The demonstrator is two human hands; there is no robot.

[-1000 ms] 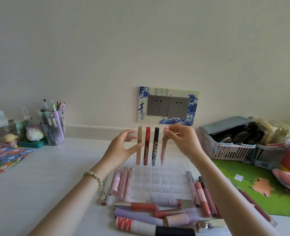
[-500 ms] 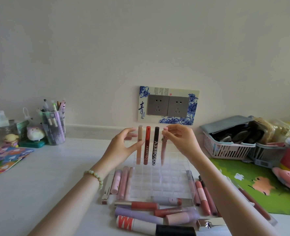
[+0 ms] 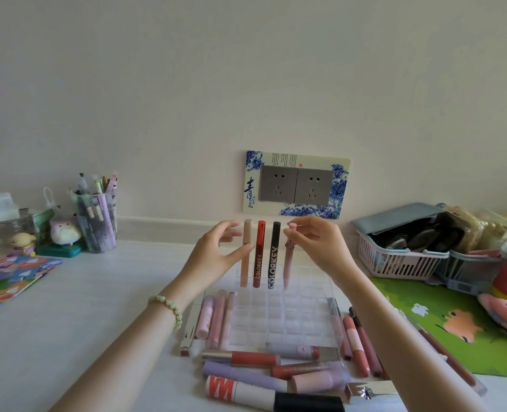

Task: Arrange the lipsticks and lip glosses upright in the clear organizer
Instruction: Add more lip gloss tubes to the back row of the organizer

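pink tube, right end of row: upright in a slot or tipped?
Upright, in a slot. The pink tube stands parallel to the black tube beside it, base inside the clear organizer; the right grip pinches its cap.

Both forearms reach forward, left hand (image 3: 216, 252) relaxed with fingers spread, right hand (image 3: 317, 245) pinching a pink tube (image 3: 288, 264).

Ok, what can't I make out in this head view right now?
Head view only:
1. Pink tube, pinched at the top by the right hand: the organizer's clear walls blur whether its foot is seated.
2. Left hand and beige tube: touching or apart, cannot tell.
3. Side tubes right of the organizer: partly behind the right forearm.
4. Black-capped tube: cut by the bottom edge.
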